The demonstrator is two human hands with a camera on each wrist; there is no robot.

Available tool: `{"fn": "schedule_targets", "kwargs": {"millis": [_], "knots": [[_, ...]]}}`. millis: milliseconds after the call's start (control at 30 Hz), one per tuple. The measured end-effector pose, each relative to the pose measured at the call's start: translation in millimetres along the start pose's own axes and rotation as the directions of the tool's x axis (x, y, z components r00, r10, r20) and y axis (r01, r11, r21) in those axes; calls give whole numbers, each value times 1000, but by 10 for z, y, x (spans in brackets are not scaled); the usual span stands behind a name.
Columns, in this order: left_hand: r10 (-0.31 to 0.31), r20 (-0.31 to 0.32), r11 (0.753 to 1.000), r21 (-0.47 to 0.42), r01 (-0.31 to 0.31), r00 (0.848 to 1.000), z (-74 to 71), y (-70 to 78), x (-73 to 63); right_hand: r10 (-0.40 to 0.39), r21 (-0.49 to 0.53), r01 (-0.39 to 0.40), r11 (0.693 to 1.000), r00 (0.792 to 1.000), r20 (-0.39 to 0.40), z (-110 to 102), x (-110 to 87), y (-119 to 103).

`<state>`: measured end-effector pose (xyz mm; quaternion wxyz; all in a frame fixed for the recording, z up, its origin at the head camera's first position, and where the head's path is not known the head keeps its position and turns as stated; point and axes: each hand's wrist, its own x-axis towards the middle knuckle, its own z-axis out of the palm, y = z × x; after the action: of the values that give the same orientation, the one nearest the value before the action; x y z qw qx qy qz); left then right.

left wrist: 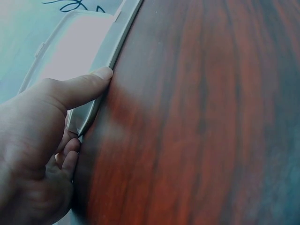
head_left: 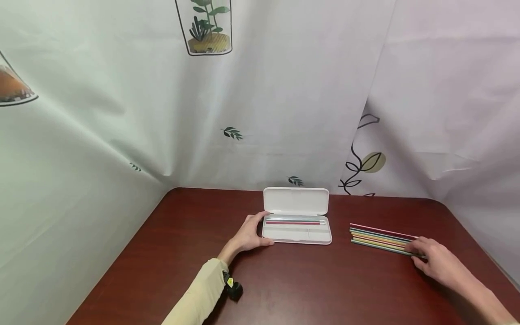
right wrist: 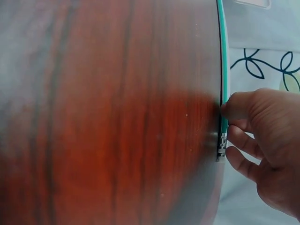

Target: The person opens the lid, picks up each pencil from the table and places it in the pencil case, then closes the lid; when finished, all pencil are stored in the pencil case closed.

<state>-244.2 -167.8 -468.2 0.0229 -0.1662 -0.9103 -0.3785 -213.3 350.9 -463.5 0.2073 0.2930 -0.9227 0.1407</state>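
Observation:
A white pencil case point(head_left: 284, 234) lies on the table with its lid point(head_left: 296, 201) raised at the back. Inside, a few pencils point(head_left: 292, 221) lie along the rear compartment, one of them red. My left hand point(head_left: 245, 234) grips the case's left end, thumb at the front edge and fingers round the back corner. To the right, several coloured pencils point(head_left: 378, 238) lie side by side. My right hand point(head_left: 436, 259) is at their right ends. In the right wrist view its thumb and fingers pinch a green pencil point(right wrist: 224, 61) near the metal eraser band point(right wrist: 222, 139).
The dark red wooden table point(head_left: 308, 284) has rounded back corners. Pale cloth point(head_left: 284, 113) with printed plants hangs behind it and along both sides. A small dark device with a yellow mark point(head_left: 230, 282) is strapped at the left wrist.

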Motion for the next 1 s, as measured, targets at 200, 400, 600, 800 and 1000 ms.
{"fn": "schedule_targets", "kwargs": {"millis": [200,400,600,800,1000], "knots": [[18,-5,1000,-1,-18,1000,28,-7,-23,-6,-21,6,1000,1000,13,24,-39,11],[15,-6,1000,-7,-15,1000,13,7,-13,-34,-67,36,997,999,27,11,-12,15],[14,-8,1000,-14,-14,1000,5,6,-26,-156,-39,156,987,988,16,27,18,50],[7,-8,1000,-14,-7,1000,2,6,-33,-228,19,228,973,973,-23,37,38,54],[11,-10,1000,-7,-11,1000,1,7,-19,-225,12,226,974,974,-23,-12,75,42]]}}
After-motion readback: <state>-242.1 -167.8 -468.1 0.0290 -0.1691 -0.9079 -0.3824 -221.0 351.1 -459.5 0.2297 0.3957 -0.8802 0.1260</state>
